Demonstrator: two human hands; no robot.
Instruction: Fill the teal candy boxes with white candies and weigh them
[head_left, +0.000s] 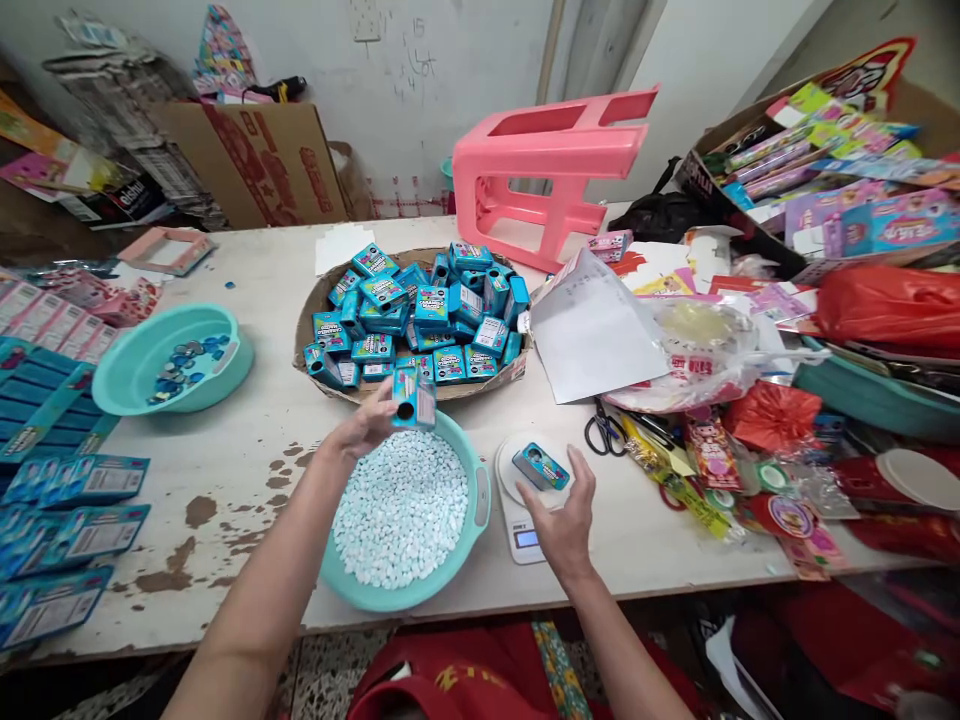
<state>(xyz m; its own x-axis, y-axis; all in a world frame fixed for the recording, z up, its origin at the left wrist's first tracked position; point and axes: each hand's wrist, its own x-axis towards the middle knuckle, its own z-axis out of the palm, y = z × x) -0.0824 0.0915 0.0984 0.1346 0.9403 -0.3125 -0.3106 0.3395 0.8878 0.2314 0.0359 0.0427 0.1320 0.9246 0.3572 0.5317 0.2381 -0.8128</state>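
Note:
My left hand (365,420) is closed on a small blue candy box (414,398) with a round dark hole in its end, held over the far rim of a turquoise basin (480,505) full of small white candies (401,510). Another blue candy box (541,467) lies on the round plate of a white kitchen scale (517,520). Around that box my right hand (562,515) is open, thumb and fingers apart; whether the thumb touches it I cannot tell. A cardboard tray (480,385) heaped with similar blue boxes (431,305) stands behind the basin.
At the left are a turquoise basin (120,385) holding round blue and silver pieces, and stacked blue packs (75,535). A pink plastic stool (547,150) lies at the back. Black scissors (606,430), papers (592,330) and mixed packaging crowd the right.

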